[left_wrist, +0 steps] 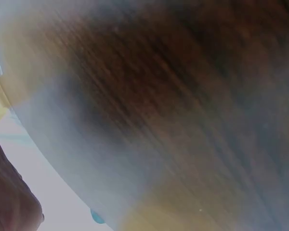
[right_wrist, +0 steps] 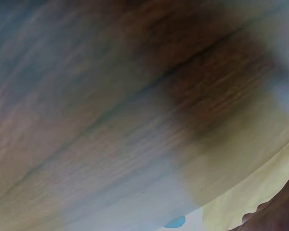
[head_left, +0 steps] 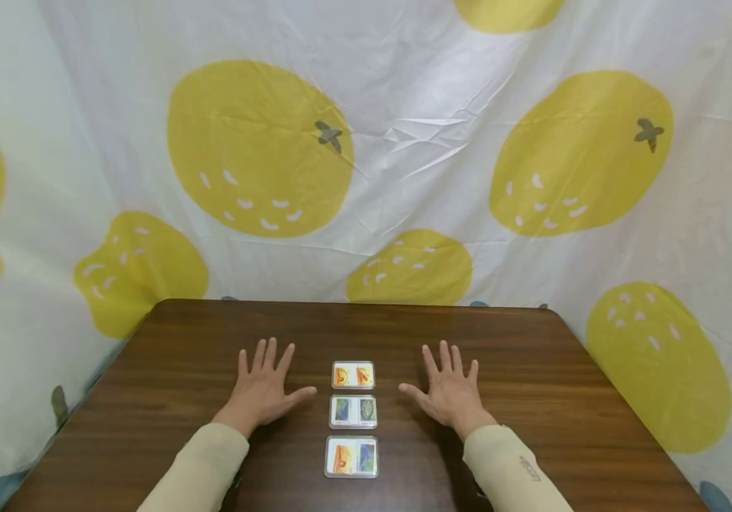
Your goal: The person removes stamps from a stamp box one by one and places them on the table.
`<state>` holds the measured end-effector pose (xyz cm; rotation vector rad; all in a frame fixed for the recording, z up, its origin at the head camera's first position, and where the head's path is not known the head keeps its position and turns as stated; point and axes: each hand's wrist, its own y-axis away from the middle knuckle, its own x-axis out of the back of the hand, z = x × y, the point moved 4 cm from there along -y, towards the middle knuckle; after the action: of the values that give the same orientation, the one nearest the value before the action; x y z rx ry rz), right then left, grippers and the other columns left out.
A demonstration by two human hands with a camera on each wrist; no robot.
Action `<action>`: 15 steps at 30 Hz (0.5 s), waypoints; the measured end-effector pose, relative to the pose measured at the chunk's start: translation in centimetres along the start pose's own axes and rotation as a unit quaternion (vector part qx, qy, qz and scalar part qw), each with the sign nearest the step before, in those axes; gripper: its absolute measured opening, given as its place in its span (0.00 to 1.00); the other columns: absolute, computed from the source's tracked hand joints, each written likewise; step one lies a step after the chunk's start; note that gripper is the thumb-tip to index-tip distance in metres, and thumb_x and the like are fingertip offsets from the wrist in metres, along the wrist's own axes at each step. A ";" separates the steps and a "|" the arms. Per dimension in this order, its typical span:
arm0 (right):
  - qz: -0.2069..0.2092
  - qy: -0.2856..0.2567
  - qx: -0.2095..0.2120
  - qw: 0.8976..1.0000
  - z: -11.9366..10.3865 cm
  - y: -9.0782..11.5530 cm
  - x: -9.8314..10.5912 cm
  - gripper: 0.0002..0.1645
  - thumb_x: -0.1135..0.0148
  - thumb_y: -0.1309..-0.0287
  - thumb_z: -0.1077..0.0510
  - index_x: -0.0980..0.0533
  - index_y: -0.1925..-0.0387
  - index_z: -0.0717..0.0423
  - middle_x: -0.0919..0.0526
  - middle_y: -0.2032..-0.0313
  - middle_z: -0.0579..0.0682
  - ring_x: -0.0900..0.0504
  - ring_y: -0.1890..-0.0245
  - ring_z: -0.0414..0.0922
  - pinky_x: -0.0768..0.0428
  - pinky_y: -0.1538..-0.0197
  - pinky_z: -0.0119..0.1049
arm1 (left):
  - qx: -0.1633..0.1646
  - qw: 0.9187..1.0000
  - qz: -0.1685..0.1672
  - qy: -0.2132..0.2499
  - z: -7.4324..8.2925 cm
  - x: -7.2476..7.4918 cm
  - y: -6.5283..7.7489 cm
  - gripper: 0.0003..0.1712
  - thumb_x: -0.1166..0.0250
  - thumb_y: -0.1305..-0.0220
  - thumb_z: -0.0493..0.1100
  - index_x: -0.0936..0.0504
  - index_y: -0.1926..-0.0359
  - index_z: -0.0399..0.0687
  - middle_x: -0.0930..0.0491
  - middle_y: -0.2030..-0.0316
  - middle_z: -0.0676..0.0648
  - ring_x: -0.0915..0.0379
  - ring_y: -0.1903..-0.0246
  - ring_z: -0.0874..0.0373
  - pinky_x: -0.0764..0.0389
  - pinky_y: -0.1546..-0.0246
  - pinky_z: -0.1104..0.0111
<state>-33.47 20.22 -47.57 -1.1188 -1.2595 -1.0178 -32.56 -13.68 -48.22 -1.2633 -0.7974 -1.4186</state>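
Observation:
Three clear-cased cards lie in a column between the two hands in the head view. The far card [head_left: 353,375] shows two orange pictures, the middle card [head_left: 353,412] a blue and a greenish one, and the near card [head_left: 351,457] an orange and a blue one. To their left, my left hand [head_left: 262,391] is spread palm down with straight fingers, holding nothing. My right hand [head_left: 450,391] mirrors it on the right, fingers also straight and spread. Neither hand touches a card. Each wrist view catches only a dark bit of its hand at a lower corner.
A dark brown wooden table [head_left: 225,327] with rounded far corners carries the cards. Behind it and along both sides hangs a white curtain [head_left: 404,142] printed with large yellow fruit. Light reflections blur the tabletop in both wrist views.

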 end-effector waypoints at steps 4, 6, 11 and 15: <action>0.006 -0.008 0.004 1.000 0.1 -0.3 -0.2 0.60 0.65 0.42 0.17 0.53 0.22 0.51 0.56 0.24 0.66 0.57 0.25 0.64 0.57 0.34 0.71 | -0.003 1.000 -0.002 -0.001 0.1 0.0 -0.2 0.59 0.49 0.40 0.78 0.48 0.23 0.43 0.55 0.26 0.29 0.65 0.26 0.33 0.68 0.34 0.35; 0.010 -0.010 0.006 1.000 0.0 -0.3 -0.2 0.60 0.65 0.41 0.17 0.52 0.22 0.52 0.55 0.25 0.66 0.56 0.26 0.64 0.57 0.34 0.71 | -0.003 1.000 -0.003 -0.001 0.1 0.0 -0.3 0.59 0.48 0.40 0.78 0.48 0.23 0.44 0.55 0.26 0.29 0.65 0.26 0.33 0.68 0.34 0.35; 0.024 -0.021 0.017 0.999 -0.3 -0.4 -0.3 0.57 0.60 0.39 0.20 0.50 0.22 0.52 0.53 0.25 0.65 0.54 0.26 0.64 0.55 0.34 0.70 | -0.004 1.000 -0.001 0.003 0.1 -0.2 -0.3 0.58 0.47 0.39 0.77 0.48 0.23 0.43 0.55 0.26 0.29 0.65 0.26 0.33 0.67 0.34 0.36; 0.030 -0.030 0.031 0.999 -0.7 -0.6 -0.5 0.55 0.59 0.38 0.21 0.48 0.23 0.52 0.53 0.25 0.64 0.53 0.25 0.62 0.55 0.33 0.69 | -0.006 1.000 0.002 0.010 0.4 0.2 -0.4 0.57 0.45 0.39 0.76 0.47 0.23 0.42 0.54 0.26 0.28 0.63 0.27 0.32 0.66 0.34 0.35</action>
<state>-33.92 19.40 -47.97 -1.1402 -1.2888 -0.9009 -32.84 -13.26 -47.90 -1.2572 -0.7747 -1.4318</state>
